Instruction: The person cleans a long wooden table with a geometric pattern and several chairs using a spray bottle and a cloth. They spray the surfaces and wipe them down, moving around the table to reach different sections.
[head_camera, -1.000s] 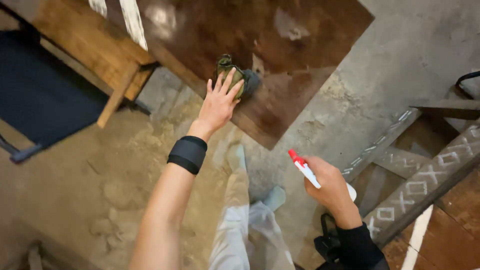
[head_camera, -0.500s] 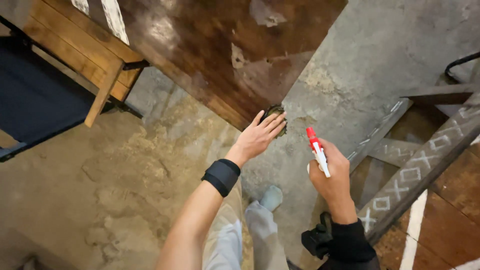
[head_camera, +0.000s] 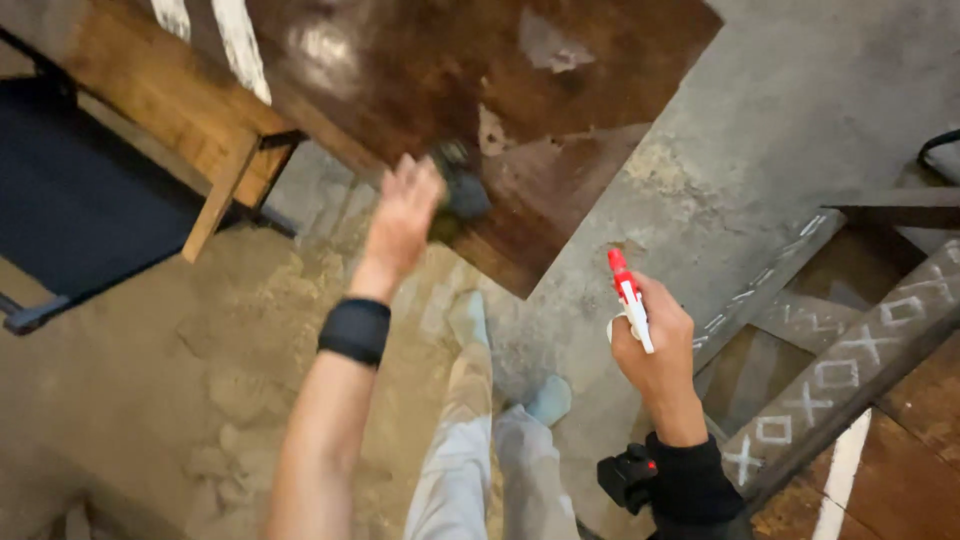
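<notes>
Since half a sec ago the left hand (head_camera: 402, 215) has swung back up-left along the panel edge, dragging the dark rag (head_camera: 462, 180) w/ it; the right hand (head_camera: 655, 340) has barely shifted.

Left grip: blurred, palm flat, fingers spread on the rag, pressing rather than clenching. The rag sits at its fingertips, on the brown wooden panel (head_camera: 450, 70) near the lower edge. Right grip: closed round a spray bottle (head_camera: 630, 300), white body, red nozzle up, held well right of the rag.

Progress, judging by sheen: panel looks wet and glossy in parts, w/ pale scuffed patches above the left grip yet to be wiped, so prob. mid-way. Concrete floor (head_camera: 760, 130) rough, mottled grey.
</notes>
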